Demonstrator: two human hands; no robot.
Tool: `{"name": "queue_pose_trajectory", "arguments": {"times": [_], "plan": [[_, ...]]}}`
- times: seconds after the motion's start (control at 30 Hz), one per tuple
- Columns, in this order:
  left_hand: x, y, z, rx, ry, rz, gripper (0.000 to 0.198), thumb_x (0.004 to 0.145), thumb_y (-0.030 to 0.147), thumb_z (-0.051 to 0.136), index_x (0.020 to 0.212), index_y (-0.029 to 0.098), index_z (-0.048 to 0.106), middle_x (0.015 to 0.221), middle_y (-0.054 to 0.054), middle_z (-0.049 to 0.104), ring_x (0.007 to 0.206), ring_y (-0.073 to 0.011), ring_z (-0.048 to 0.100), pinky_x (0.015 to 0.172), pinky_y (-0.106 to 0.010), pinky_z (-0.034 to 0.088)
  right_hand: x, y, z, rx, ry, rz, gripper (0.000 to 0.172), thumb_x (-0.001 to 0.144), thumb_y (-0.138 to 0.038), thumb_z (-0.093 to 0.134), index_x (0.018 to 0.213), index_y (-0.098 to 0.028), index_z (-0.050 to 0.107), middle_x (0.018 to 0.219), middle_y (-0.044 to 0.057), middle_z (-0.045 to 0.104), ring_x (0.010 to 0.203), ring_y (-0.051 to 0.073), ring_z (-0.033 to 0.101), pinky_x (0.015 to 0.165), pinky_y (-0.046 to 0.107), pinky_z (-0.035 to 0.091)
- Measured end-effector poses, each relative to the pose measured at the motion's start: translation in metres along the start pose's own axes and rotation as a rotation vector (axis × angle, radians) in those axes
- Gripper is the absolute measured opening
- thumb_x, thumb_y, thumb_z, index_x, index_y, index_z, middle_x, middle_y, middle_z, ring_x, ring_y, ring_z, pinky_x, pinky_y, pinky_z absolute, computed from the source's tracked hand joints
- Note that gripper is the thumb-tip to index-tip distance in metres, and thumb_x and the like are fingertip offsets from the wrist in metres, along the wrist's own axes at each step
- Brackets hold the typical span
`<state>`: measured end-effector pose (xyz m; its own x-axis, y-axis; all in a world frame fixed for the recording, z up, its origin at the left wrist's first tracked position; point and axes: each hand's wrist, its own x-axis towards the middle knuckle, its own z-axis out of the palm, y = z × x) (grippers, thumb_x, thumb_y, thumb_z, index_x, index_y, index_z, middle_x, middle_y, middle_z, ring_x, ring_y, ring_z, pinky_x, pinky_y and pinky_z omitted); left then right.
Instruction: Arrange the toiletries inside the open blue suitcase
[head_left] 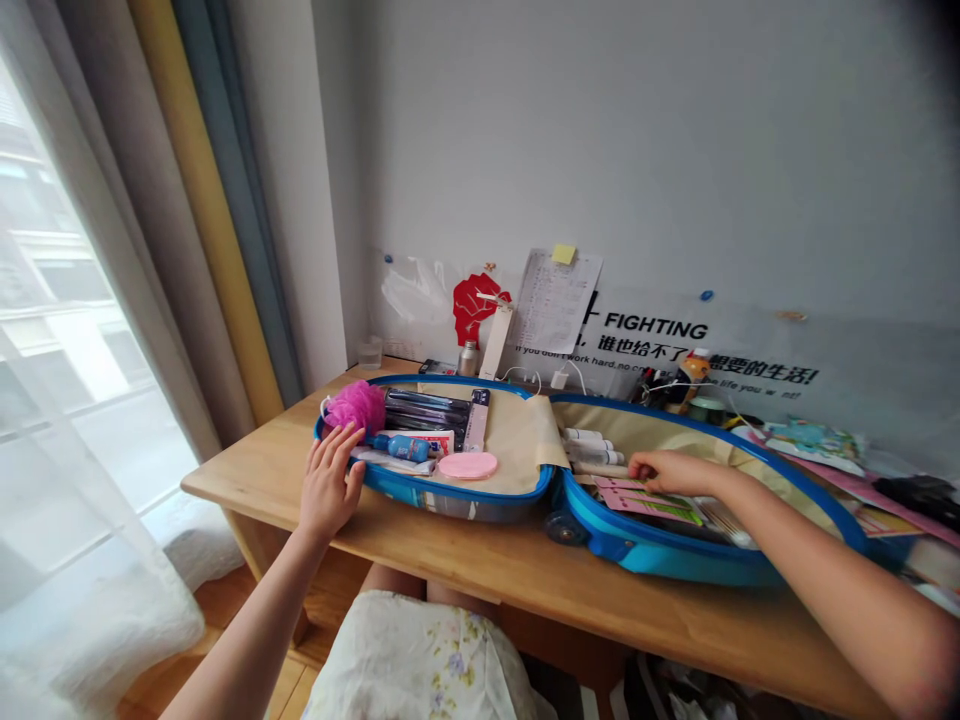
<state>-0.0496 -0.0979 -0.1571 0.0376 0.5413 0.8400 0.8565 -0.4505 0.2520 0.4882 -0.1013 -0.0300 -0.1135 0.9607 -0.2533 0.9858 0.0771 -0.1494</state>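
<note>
A blue child's suitcase (pixel 551 478) lies unfolded on the desk, both halves facing up. My left hand (pixel 330 485) rests with spread fingers on the left half's rim, beside a magenta bath puff (pixel 356 407). Packed toothbrushes (pixel 427 412), a small blue bottle (pixel 405 447) and a pink oval case (pixel 467 466) lie in that half. Over the right half, my right hand (pixel 667 472) has its fingers pinched together at the edge of pink cards (pixel 649 500); what lies between the fingertips is hidden. White-capped tubes (pixel 592 442) and cotton swabs (pixel 727 522) lie nearby.
The wooden desk (pixel 262 470) stands against a grey wall. Behind the suitcase are a glass (pixel 370 352), a small metallic bottle (pixel 468 358) and white cables. Pens and packets (pixel 814 442) crowd the right rear. Curtains (pixel 172 200) hang at left.
</note>
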Motion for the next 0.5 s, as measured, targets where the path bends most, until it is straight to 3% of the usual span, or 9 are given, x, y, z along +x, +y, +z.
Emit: {"name": "queue_pose_trajectory", "arguments": {"times": [0.23,0.33,0.5], "plan": [[0.0,0.001,0.0,-0.013,-0.001,-0.021,0.046,0.098,0.041,0.035,0.135,0.021,0.053,0.137,-0.012,0.059,0.134,-0.0276,0.046,0.116,-0.047,0.027,-0.001,-0.003,-0.002,-0.025,0.011,-0.008,0.016,0.058,-0.024,0.064,0.074,-0.021,0.066,0.073,0.003,0.068,0.071,0.02,0.064,0.067,0.03,0.047],[0.0,0.001,0.0,-0.019,-0.009,-0.029,0.047,0.097,0.042,0.035,0.136,0.021,0.053,0.137,-0.012,0.058,0.135,-0.0279,0.045,0.116,-0.047,0.026,-0.004,-0.003,-0.01,-0.033,0.06,-0.011,0.012,0.061,-0.028,0.065,0.07,-0.022,0.065,0.078,0.005,0.069,0.076,0.022,0.064,0.07,0.032,0.048],[0.0,0.0,0.0,-0.011,0.003,-0.023,0.047,0.097,0.042,0.035,0.135,0.021,0.054,0.135,-0.012,0.06,0.134,-0.0277,0.046,0.116,-0.047,0.026,-0.004,-0.013,-0.04,0.12,0.225,-0.03,0.027,0.072,-0.045,0.061,0.083,-0.021,0.066,0.086,0.007,0.071,0.081,0.023,0.065,0.075,0.033,0.05]]}}
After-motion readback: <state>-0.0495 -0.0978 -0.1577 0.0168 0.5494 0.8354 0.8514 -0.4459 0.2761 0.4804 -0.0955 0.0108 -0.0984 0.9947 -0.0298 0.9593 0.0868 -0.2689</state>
